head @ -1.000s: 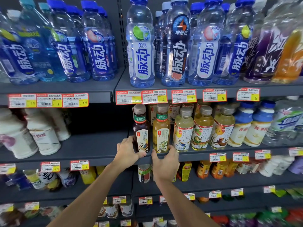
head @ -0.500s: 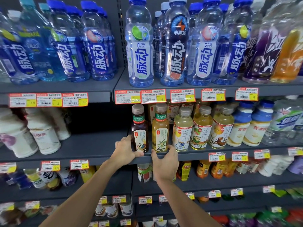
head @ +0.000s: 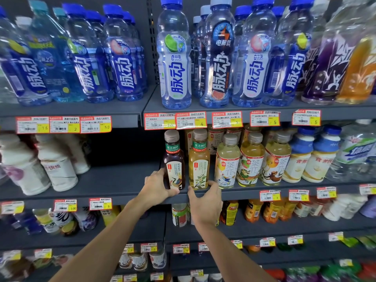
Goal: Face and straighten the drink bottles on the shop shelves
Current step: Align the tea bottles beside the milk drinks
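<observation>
Dark bottle [head: 174, 167], base gripped by left hand [head: 156, 187]; right hand [head: 205, 202] holds the pale bottle [head: 199, 165] at its 3 o'clock, probably to turn both labels forward.

Drinks aisle of a self-service shop.

Told by tiered grey metal shelves [head: 114, 180] edged all along with red-and-yellow price tags [head: 191, 121] bearing barcodes and prices. Stocked at 12 o'clock with blue-capped bottles [head: 175, 58], several deep and labels facing out. Lined at 3 o'clock with tea bottles [head: 251, 159], at 9 o'clock with white bottles [head: 59, 171], and at 6 o'clock with more packaged drinks [head: 179, 215] on lower tiers. Split into bays at 12 o'clock by a perforated upright [head: 151, 37].
</observation>
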`<state>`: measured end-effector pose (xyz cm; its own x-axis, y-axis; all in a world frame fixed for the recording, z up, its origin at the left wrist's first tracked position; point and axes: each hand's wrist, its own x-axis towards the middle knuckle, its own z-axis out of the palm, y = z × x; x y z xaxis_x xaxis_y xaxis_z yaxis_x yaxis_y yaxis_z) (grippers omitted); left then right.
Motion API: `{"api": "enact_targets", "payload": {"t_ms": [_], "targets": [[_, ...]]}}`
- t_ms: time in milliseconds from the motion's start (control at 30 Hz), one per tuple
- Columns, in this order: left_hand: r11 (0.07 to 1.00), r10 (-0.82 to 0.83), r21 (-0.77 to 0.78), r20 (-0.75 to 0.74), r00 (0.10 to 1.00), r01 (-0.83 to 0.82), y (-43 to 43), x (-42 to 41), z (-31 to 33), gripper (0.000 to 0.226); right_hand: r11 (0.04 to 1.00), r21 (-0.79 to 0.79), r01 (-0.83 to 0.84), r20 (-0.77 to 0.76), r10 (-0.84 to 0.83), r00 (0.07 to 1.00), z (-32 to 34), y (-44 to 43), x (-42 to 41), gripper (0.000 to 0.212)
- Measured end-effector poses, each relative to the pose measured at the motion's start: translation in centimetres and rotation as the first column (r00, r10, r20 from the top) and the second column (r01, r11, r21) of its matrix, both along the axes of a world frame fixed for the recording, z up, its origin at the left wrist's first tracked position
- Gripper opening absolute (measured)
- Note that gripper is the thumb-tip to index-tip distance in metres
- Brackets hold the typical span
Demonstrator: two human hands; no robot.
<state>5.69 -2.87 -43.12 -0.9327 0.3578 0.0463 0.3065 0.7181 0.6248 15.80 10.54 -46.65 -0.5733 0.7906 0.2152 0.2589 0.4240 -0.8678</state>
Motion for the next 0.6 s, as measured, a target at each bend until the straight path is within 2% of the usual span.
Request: {"api": "enact_targets", "payload": {"t_ms": [600], "targets": [[1.0, 0.015, -0.022, -0.029, 0.999, -0.015, 0.3, 1.2, 0.7, 0.069, 0.996, 0.004, -0.086, 0.108, 0.085, 0.991, 0.8, 0.8, 0.5, 0.061]]}}
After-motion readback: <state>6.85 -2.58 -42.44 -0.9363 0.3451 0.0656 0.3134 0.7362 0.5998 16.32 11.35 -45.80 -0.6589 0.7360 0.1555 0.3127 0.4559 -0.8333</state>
